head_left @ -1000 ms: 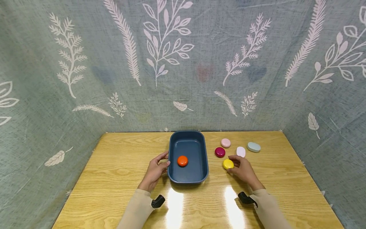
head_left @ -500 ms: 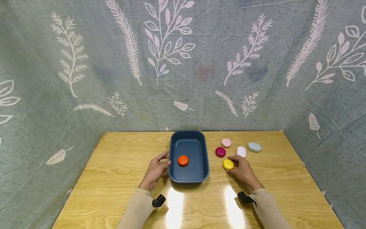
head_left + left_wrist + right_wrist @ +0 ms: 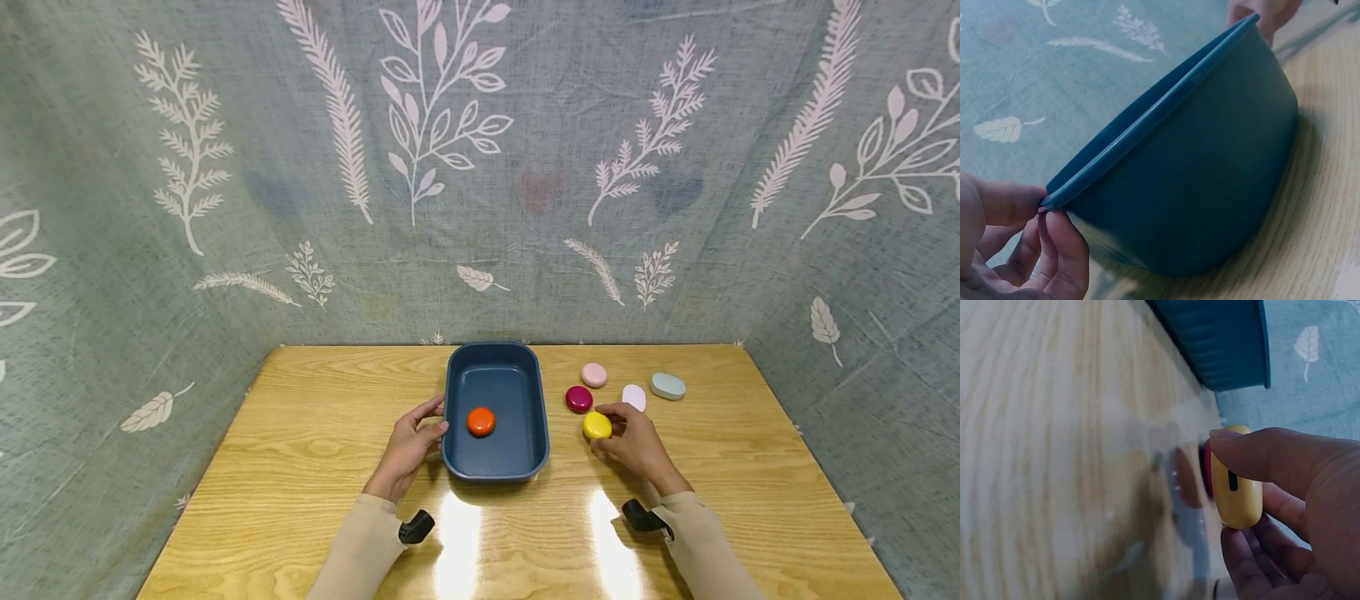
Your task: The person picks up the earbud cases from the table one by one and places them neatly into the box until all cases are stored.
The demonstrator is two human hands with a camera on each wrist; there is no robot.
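Note:
My left hand (image 3: 408,446) pinches the left rim of a dark blue rectangular tub (image 3: 495,478) with rounded corners. In the left wrist view, thumb and fingers close on the lip of the tub (image 3: 1179,162). An orange round glossy disc (image 3: 481,422) lies inside, toward the near end. To the right of the tub, my right hand (image 3: 636,442) holds a yellow round case (image 3: 597,426) between thumb and fingers. The right wrist view shows the yellow case (image 3: 1240,506) on edge, with a dark slot in its side, close over the table.
Beyond the right hand lie a crimson disc (image 3: 579,399), a pink disc (image 3: 594,375), a whitish oval piece (image 3: 633,397) and a pale blue oval piece (image 3: 667,386). A wooden table (image 3: 315,433) carries everything. Leaf-patterned cloth (image 3: 480,233) hangs along its back and sides.
My right hand has raised the yellow case slightly and shifted it a little to the left. The left hand stays at the tub's rim.

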